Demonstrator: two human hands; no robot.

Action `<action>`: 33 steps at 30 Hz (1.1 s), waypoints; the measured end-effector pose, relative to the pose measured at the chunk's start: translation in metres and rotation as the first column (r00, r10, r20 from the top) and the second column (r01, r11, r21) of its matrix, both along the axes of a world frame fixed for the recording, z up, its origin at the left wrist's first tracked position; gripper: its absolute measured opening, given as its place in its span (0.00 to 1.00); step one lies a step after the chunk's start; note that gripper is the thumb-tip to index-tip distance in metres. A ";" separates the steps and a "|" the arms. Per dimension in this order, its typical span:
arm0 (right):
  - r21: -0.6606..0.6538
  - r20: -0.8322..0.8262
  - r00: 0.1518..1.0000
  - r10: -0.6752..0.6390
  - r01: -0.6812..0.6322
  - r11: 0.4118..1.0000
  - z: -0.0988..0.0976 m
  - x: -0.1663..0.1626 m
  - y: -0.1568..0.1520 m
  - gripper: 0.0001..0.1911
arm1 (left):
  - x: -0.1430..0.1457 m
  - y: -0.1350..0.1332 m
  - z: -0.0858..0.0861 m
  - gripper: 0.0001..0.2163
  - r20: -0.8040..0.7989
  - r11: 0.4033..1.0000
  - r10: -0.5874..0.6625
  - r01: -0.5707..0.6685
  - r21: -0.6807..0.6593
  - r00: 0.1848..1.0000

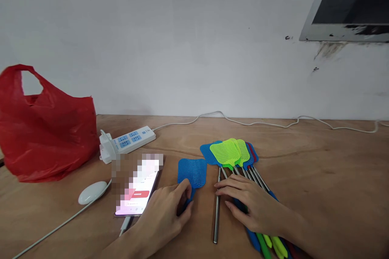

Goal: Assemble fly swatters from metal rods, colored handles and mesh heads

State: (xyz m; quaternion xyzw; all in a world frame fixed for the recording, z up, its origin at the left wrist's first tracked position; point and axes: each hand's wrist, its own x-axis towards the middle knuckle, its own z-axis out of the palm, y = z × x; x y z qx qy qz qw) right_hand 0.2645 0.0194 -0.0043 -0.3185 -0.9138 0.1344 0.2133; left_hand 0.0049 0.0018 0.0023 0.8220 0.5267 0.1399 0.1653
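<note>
My left hand (165, 216) lies on the wooden table (319, 178), its thumb and fingers closed on the neck of a loose blue swatter head (192, 173). My right hand (247, 202) rests palm down, fingers stretched out, on a bundle of fly swatters (231, 153) with blue, green and red heads and steel shafts. A bare steel rod (216, 210) lies between my two hands, right by my right fingertips.
A phone (138, 194) with a lit screen lies left of my left hand, a cable plugged into it. Behind it sit a white power strip (127, 141), a white oval device (92, 192) and a red plastic bag (45, 129). A white cable (273, 123) runs along the wall.
</note>
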 end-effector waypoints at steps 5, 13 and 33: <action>-0.002 -0.004 1.000 -0.004 0.004 1.000 0.000 0.000 -0.003 0.16 | 0.000 0.000 -0.001 0.03 0.069 0.999 -0.006 0.008 -0.033 0.998; 0.051 0.097 0.994 0.052 -0.057 0.997 0.007 -0.005 0.006 0.14 | 0.002 0.002 0.002 0.06 0.084 0.996 0.022 -0.015 -0.087 0.996; -0.002 -0.004 0.998 -0.065 0.065 0.998 0.002 0.003 -0.011 0.13 | 0.002 0.000 0.002 0.07 0.037 0.999 0.001 0.001 -0.050 0.999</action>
